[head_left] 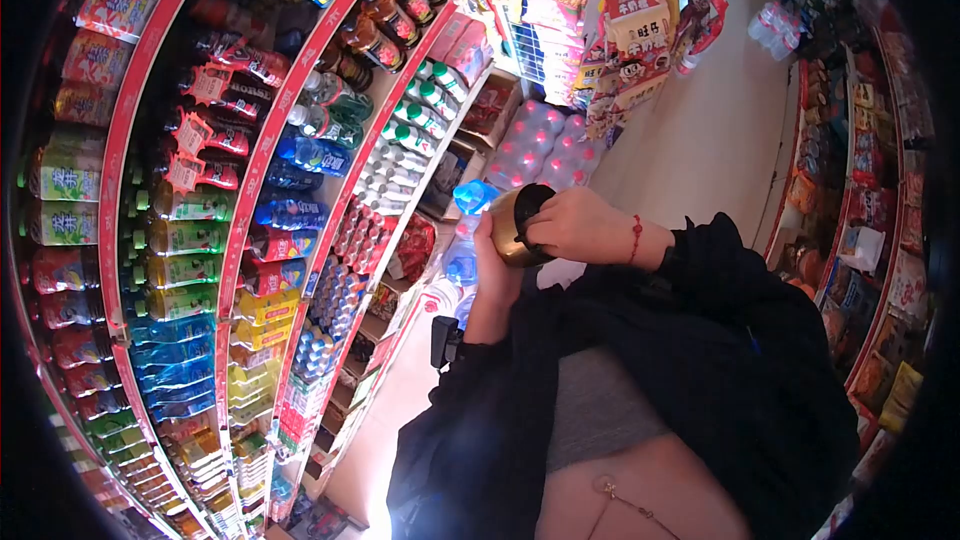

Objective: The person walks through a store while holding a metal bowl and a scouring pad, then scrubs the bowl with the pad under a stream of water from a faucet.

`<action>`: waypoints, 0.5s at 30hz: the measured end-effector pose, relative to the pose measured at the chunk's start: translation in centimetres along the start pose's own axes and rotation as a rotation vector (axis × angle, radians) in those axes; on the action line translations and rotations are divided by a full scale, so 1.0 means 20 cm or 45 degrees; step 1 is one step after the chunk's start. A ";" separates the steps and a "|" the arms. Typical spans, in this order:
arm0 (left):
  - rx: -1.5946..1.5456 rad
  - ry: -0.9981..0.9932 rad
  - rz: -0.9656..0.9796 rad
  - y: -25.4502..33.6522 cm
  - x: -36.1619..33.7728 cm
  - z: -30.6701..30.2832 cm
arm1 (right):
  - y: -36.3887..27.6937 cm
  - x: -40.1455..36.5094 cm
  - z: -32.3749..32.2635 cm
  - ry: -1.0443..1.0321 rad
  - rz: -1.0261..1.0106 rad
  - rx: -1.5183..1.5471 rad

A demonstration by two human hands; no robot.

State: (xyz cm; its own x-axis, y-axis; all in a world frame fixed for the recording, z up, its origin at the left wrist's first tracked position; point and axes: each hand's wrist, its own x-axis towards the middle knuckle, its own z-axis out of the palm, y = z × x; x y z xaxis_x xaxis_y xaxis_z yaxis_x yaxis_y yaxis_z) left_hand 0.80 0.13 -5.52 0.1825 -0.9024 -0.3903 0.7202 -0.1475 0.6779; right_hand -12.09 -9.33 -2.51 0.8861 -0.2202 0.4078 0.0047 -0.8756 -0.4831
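One bottle (510, 238): left hand (492, 278) below, right fingers (548, 232) atop.

Left side: long red-edged shelves (250, 170), full of drink bottles in rows.
Floor: pale and smooth (700, 130), a narrow aisle.
Right side: second shelf (860, 200) with snack packets.
Far end: hanging snack bags (630, 30), wrapped water packs (545, 150) below.
Light: bright indoor.

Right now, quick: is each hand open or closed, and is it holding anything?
Left hand: closed around the gold bottle.
Right hand: closed on the bottle's black cap.
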 end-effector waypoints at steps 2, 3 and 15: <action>-0.035 0.032 -0.017 -0.01 0.00 -0.01 | 0.00 0.00 0.00 -0.014 -0.003 -0.006; -0.038 0.034 -0.014 -0.01 0.01 -0.01 | 0.00 0.00 0.00 -0.025 -0.004 -0.010; -0.023 0.014 -0.002 -0.04 0.01 -0.05 | 0.00 0.00 0.00 -0.040 -0.021 -0.033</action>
State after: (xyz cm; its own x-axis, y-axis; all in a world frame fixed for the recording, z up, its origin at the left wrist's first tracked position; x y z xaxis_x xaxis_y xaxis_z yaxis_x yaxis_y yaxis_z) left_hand 0.92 0.44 -6.83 0.1888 -0.8975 -0.3985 0.7323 -0.1417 0.6661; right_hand -11.99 -9.32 -2.54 0.9001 -0.1922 0.3910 0.0081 -0.8899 -0.4561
